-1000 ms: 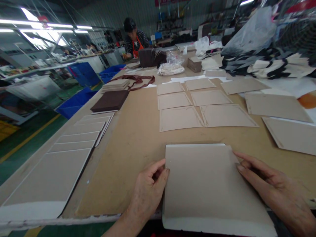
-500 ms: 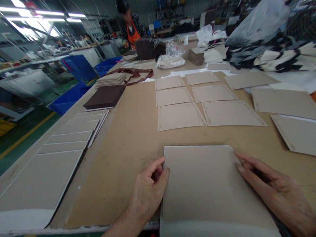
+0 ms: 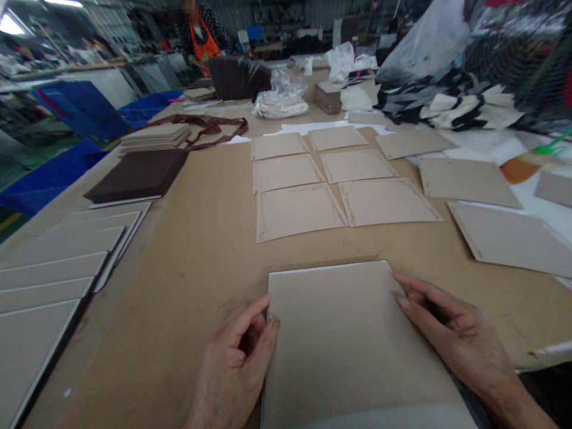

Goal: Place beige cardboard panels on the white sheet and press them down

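Note:
A large beige panel with a dark edge lies in front of me at the near side of the table. My left hand pinches its left edge between thumb and forefinger. On the opposite edge, near the far right corner, my right hand grips the panel in the same way. Beyond it, several beige pieces with marked borders are laid out in two columns. To the right lie more beige pieces, one partly over white paper.
Overlapping beige panels run along the left side, below a dark brown stack and a brown strap. A green-handled brush rests at an orange container. Blue bins stand left of the table; a person in an orange apron is behind.
The view has turned to the right, so things appear farther left and the brush shows at the right. Both hands keep their hold on the panel.

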### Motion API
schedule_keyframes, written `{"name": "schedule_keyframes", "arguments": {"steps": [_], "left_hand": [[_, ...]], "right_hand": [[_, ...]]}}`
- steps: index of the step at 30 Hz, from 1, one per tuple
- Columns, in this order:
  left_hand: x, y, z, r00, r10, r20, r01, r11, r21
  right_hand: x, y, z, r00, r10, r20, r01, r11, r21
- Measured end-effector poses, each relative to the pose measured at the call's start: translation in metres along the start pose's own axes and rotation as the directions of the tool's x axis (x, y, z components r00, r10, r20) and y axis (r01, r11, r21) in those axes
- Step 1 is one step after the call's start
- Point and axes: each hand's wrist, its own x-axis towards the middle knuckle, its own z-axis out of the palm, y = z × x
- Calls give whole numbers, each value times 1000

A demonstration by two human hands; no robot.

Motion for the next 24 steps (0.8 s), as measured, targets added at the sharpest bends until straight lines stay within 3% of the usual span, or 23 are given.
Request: {"name": "schedule_keyframes", "arguments": {"steps": [13,17,20,24], "left_hand": [[3,-5,-4,999,38,34,-42,994,100],[3,-4,-5,999,23,45,-29,993,118],[2,-5,-3,999,4,54,-11,992,129],[4,-7,-1,998,32,44,-40,981,192]], "right_hand": [[3,-10,1,999,-30,18,32,997,-76],[5,-12,0,993,-98,62,107,982,-158],[4,-11,0,968,-224,116,247,932,-266],[-2,-7,0,927,-340,158,371,770,-519]]}}
